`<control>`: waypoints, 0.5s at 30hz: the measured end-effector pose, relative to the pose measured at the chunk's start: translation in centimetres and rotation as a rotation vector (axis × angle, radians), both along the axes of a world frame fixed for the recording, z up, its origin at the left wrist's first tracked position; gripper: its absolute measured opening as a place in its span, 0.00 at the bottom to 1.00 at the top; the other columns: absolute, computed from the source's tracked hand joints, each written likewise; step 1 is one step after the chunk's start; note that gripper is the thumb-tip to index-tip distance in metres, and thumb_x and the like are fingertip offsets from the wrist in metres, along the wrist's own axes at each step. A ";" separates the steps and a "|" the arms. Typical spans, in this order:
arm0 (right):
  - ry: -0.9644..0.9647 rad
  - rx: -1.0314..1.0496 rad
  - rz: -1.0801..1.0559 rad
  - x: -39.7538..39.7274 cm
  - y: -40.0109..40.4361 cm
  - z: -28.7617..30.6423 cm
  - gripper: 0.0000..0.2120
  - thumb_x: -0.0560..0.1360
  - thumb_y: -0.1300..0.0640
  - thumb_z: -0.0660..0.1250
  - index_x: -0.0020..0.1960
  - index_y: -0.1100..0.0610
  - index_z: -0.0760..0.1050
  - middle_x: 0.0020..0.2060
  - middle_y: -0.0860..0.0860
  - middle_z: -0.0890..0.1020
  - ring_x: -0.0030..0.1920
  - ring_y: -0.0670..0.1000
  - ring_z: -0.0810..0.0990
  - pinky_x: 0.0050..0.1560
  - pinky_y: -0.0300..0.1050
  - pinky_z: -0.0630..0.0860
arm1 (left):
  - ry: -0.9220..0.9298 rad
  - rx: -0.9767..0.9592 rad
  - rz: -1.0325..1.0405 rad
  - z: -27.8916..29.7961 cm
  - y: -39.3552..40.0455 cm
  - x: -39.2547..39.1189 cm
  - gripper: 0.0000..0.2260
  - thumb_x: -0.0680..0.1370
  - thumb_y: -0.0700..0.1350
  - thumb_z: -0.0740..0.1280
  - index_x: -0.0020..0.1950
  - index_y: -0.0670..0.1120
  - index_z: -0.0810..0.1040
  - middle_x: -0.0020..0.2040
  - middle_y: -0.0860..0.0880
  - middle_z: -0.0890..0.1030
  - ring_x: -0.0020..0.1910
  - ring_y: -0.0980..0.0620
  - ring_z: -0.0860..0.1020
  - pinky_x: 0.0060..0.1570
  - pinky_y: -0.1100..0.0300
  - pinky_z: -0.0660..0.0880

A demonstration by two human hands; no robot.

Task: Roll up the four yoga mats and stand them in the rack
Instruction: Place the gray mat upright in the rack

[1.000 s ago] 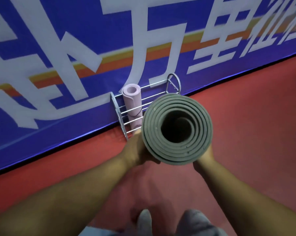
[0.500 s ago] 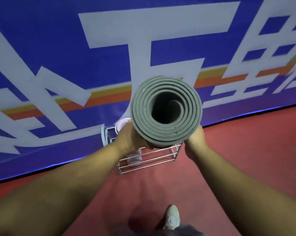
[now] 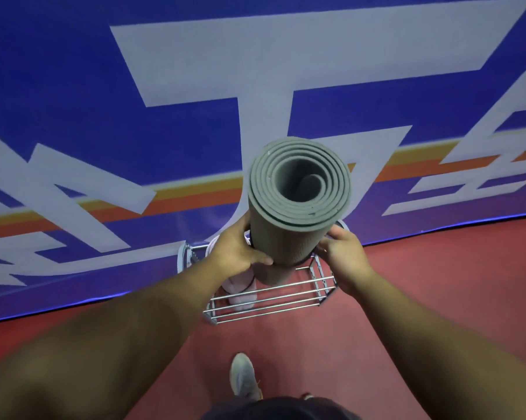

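Both my hands grip grey mat (image 3: 289, 237) mid-roll: left hand (image 3: 236, 253), right hand (image 3: 343, 256). Foam light, soft, springy; squeeze sides over rack (image 3: 271, 301).

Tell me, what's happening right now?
Left hand and right hand grip grey mat upright, lower end inside rack. Pink mat stands beside it. Nothing blocking.

red floor (image 3: 437, 298), matte, slightly mottled. blue banner (image 3: 74, 86) along the far edge, meeting the floor in a thin bright line. large white characters (image 3: 255, 56) printed across. yellow-and-orange stripe (image 3: 180, 195) running through the lower half.
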State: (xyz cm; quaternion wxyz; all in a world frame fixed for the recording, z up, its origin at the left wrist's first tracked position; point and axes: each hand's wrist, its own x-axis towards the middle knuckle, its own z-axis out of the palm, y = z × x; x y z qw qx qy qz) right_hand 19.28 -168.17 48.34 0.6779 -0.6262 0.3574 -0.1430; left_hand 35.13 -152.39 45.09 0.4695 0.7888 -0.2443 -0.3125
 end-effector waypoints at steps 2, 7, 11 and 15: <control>0.065 -0.049 0.003 1.2 -0.1 -0.6 0.22 0.73 0.73 0.60 0.52 0.52 0.84 0.45 0.44 0.87 0.49 0.51 0.84 0.52 0.46 0.82 | -0.032 0.018 -0.026 -1.0 -0.2 1.2 0.43 0.53 0.38 0.86 0.66 0.55 0.76 0.46 0.69 0.81 0.55 0.52 0.82 0.56 0.59 0.78; 0.114 -0.083 -0.038 3.6 0.6 -1.1 0.21 0.74 0.72 0.61 0.52 0.49 0.82 0.35 0.34 0.83 0.35 0.35 0.78 0.35 0.26 0.71 | 0.004 0.066 -0.021 -3.5 -0.5 3.2 0.36 0.60 0.33 0.84 0.64 0.50 0.76 0.45 0.63 0.81 0.45 0.63 0.80 0.43 0.76 0.73; 0.122 0.019 -0.079 5.0 1.0 -2.5 0.25 0.71 0.75 0.57 0.44 0.48 0.82 0.35 0.45 0.82 0.37 0.50 0.74 0.37 0.42 0.70 | -0.030 0.092 -0.085 -5.4 -0.4 4.6 0.34 0.59 0.38 0.85 0.63 0.46 0.79 0.45 0.61 0.82 0.47 0.56 0.81 0.47 0.69 0.75; 0.133 0.140 -0.093 5.3 1.6 -3.9 0.26 0.72 0.74 0.58 0.41 0.46 0.83 0.37 0.52 0.81 0.40 0.54 0.70 0.39 0.50 0.67 | -0.040 0.107 -0.100 -7.1 0.3 5.1 0.29 0.60 0.38 0.85 0.57 0.49 0.80 0.44 0.63 0.82 0.50 0.55 0.81 0.51 0.70 0.75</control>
